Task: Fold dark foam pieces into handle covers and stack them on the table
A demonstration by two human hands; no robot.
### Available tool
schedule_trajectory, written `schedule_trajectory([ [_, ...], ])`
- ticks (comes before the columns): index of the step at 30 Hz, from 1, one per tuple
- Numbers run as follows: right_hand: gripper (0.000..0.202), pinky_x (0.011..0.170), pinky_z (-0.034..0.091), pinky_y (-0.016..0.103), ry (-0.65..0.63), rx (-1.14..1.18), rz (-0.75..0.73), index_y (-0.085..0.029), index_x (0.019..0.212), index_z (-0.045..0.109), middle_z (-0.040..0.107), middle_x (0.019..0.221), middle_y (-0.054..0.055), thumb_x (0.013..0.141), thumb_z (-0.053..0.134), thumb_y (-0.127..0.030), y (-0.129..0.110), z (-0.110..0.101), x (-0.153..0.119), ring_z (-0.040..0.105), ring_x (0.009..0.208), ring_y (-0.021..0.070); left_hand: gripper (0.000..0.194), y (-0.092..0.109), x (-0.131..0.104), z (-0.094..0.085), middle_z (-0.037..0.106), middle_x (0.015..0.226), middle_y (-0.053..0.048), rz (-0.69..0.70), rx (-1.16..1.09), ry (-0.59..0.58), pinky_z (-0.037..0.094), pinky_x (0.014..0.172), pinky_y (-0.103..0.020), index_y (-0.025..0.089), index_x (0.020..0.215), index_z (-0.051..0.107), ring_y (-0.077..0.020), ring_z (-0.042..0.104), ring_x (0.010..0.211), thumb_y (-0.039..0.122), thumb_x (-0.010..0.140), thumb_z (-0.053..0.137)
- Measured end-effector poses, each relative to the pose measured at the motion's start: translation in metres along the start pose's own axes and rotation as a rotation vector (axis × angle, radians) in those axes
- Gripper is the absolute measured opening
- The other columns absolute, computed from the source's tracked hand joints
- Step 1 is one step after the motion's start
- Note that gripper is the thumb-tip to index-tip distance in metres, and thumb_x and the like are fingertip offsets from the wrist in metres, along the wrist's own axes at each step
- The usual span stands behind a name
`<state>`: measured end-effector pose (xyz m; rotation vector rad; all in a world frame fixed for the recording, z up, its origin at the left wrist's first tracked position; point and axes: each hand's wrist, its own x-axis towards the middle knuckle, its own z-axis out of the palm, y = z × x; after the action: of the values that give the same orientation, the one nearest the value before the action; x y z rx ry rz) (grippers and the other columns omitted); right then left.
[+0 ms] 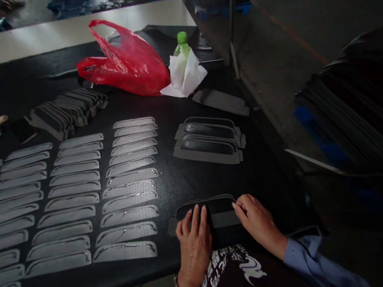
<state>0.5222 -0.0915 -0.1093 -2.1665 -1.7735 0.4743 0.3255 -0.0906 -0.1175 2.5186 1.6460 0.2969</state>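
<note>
A dark, flat piece with a curved top edge lies at the table's near edge, over a grey strip. My left hand rests on its left part, fingers stretched out and flat. At the right end, my right hand pinches the piece's edge between thumb and curled fingers. Part of the piece is hidden under my left fingers. Beyond it sits a small stack of similar dark pieces with grey borders. Left of my hands, light grey curved strips with shiny, wet-looking upper edges lie in columns.
A red plastic bag and a green-capped bottle with white paper stand farther back. Grey pieces lie near the table's right edge. A fanned stack sits back left. Sheets are piled on a blue pallet at right.
</note>
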Motion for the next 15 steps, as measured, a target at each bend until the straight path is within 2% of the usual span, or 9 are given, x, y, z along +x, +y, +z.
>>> schedule_trajectory([
  [3, 0.020, 0.060, 0.038, 0.028, -0.004, 0.003, -0.001, -0.023, 0.070, 0.043, 0.054, 0.070, 0.002, 0.088, 0.040, -0.030, -0.0012, -0.0011, -0.0005, 0.053, 0.068, 0.0167, 0.050, 0.0011, 0.0034, -0.0017, 0.055, 0.126, -0.003, -0.030, -0.017, -0.002, 0.033, 0.091, -0.041, 0.040, 0.126, 0.048, -0.0244, 0.047, 0.110, 0.031, 0.080, 0.063],
  [5, 0.020, 0.061, 0.039, 0.028, -0.006, 0.004, -0.006, -0.023, 0.070, 0.043, 0.054, 0.070, 0.002, 0.089, 0.039, -0.030, -0.0015, -0.0017, -0.0008, 0.053, 0.069, 0.0166, 0.049, 0.0017, 0.0044, -0.0029, 0.056, 0.124, -0.004, -0.023, -0.004, 0.003, 0.034, 0.090, -0.042, 0.044, 0.125, 0.048, -0.0250, 0.047, 0.109, 0.032, 0.080, 0.063],
  [9, 0.019, 0.062, 0.039, 0.028, -0.016, 0.004, -0.002, -0.023, 0.071, 0.042, 0.054, 0.071, 0.002, 0.089, 0.040, -0.029, -0.0014, -0.0020, -0.0011, 0.053, 0.070, 0.0172, 0.048, 0.0020, 0.0045, -0.0036, 0.055, 0.124, -0.005, 0.000, 0.002, 0.000, 0.034, 0.089, -0.043, 0.042, 0.126, 0.047, -0.0260, 0.046, 0.109, 0.030, 0.082, 0.061],
  [15, 0.017, 0.061, 0.038, 0.028, -0.016, 0.005, -0.013, -0.023, 0.071, 0.042, 0.053, 0.071, 0.002, 0.087, 0.040, -0.027, -0.0013, -0.0028, -0.0007, 0.052, 0.069, 0.0169, 0.050, 0.0024, 0.0038, -0.0005, 0.056, 0.123, -0.006, -0.037, -0.048, 0.023, 0.033, 0.089, -0.044, 0.042, 0.123, 0.051, -0.0268, 0.047, 0.108, 0.034, 0.077, 0.067],
])
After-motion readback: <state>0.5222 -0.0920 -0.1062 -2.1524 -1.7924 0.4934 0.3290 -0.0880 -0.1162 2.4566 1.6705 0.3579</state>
